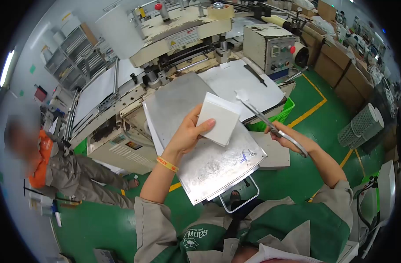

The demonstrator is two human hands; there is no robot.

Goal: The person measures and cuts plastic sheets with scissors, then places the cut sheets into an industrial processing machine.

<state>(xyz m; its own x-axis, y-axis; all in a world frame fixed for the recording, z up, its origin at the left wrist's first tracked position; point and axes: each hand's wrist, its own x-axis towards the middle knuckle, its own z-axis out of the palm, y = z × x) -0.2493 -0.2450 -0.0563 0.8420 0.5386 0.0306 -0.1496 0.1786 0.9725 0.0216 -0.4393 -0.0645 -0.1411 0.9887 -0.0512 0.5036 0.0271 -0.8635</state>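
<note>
My left hand (190,132) is closed around a stack of white square sheets (221,119), its thumb pressed flat on the top face. The stack is tilted above a metal plate (204,168) that has blue handwriting near one corner. To the right, my right hand (284,135) grips long metal tweezers (261,115), pointing up and left. At their tips is a small white scrap (241,94), close beside the stack and over a white sheet (226,81) on the machine bed.
A press machine (183,37) stands ahead, with a control box (268,50) at its right. A black-handled knife (255,74) lies on the white sheet. Below is a green basket (284,113). A person in an orange vest (43,153) stands left; cardboard boxes (334,61) are at right.
</note>
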